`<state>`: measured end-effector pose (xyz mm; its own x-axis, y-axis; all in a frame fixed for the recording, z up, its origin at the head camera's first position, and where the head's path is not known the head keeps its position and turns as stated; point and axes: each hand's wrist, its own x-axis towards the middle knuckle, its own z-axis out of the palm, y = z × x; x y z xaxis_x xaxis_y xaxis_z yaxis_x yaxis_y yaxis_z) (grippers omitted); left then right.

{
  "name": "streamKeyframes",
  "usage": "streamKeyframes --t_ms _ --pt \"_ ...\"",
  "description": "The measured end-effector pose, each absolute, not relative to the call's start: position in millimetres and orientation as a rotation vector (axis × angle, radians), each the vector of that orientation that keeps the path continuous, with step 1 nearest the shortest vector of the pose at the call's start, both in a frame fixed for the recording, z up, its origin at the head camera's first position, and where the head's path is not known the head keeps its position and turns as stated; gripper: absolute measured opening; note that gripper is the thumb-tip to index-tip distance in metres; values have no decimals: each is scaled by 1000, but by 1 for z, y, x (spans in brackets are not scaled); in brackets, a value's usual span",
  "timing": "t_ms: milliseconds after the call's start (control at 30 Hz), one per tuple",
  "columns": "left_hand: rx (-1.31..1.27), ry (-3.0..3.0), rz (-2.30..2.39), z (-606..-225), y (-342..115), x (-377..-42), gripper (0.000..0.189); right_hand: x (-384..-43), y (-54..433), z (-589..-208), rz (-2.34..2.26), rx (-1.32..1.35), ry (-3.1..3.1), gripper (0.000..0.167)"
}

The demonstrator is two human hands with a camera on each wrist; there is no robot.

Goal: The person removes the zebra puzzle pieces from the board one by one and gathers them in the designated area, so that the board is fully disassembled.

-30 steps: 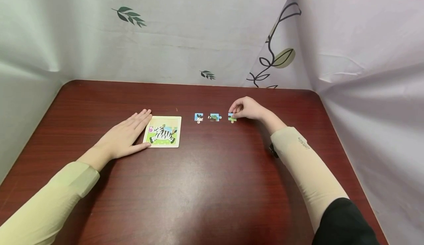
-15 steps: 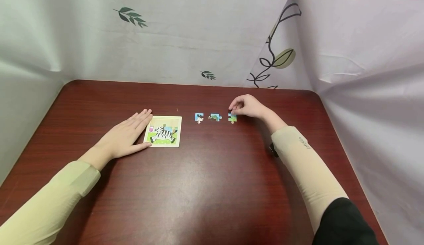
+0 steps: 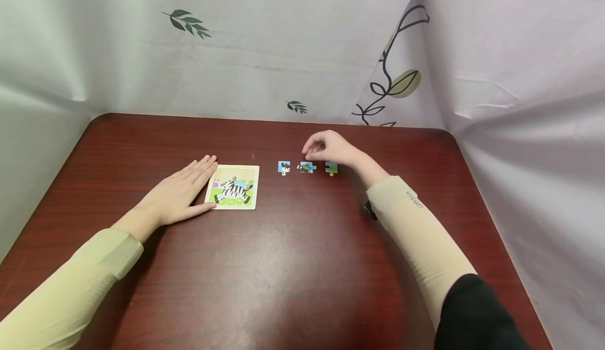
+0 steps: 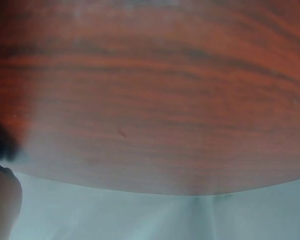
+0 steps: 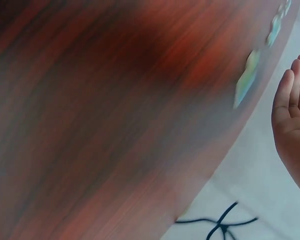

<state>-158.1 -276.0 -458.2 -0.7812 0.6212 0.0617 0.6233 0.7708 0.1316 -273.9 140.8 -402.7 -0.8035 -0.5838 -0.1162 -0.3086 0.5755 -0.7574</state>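
Note:
A zebra puzzle board (image 3: 233, 207) with a pale frame lies on the table, its left edge touched by my left hand (image 3: 175, 195), which lies flat with straight fingers. To the right, three jigsaw pieces form a row: a left piece with black and white on blue (image 3: 284, 167), a middle piece with blue and green (image 3: 307, 167) and a right piece of blue and green (image 3: 332, 168). Above the middle piece hovers my right hand (image 3: 331, 146), fingers loosely bent, nothing seen between them. In the right wrist view the hand (image 5: 292, 115) is apart from the pieces.
The dark red-brown wooden table (image 3: 264, 287) has rounded far corners. A pale curtain (image 3: 236, 66) with leaf prints hangs behind it, and another pale cloth (image 3: 529, 129) hangs along the right side. The left wrist view holds mostly tabletop (image 4: 150, 110).
My right hand has left the right jigsaw piece and moved left, over the middle one. That right piece stays on the table. My left hand has kept its place by the board.

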Motion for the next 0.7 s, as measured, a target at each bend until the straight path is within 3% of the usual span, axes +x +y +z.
streamKeyframes --t_ms 700 --pt "-1030 -2943 -222 -459 -278 -157 95 -255 48 -406 -1103 -890 2284 12"
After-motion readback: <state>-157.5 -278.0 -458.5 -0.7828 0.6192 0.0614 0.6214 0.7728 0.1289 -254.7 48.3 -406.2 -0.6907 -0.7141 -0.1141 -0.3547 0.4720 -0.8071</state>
